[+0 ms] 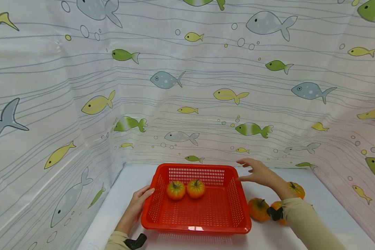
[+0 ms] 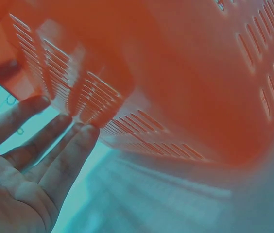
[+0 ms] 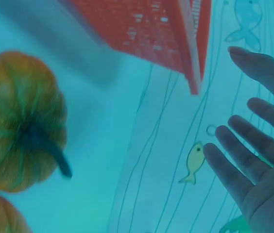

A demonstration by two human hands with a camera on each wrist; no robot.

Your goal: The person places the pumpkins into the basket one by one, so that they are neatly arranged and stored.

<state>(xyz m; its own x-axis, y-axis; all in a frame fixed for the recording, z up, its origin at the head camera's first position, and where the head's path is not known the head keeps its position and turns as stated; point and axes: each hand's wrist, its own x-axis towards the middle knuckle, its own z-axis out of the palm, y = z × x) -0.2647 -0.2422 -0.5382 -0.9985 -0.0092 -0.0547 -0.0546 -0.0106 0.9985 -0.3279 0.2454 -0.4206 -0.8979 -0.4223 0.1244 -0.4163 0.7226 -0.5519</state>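
We see the work as partly done. The fish-printed curtain (image 1: 206,86), thin and creased, walls in the white counter (image 1: 331,215). On it sits the red basket (image 1: 196,222), a rigid rectangle of slotted plastic with a glossy rim. Two small pumpkins (image 1: 185,189) (ribbed, orange shading to green, with dark stubby stems) lie touching each other toward the basket's 12 o'clock end. Three more pumpkins (image 1: 258,209) wait on the counter at the basket's 3 o'clock, so by our judgement three of five are left.

Our left hand (image 1: 136,207) rests straight fingers (image 2: 54,145) against the basket's 9 o'clock wall, its grip apart. Our right hand (image 1: 258,173) hovers over the basket's 1 o'clock corner with fingers (image 3: 253,150) spread, its grip apart on nothing.
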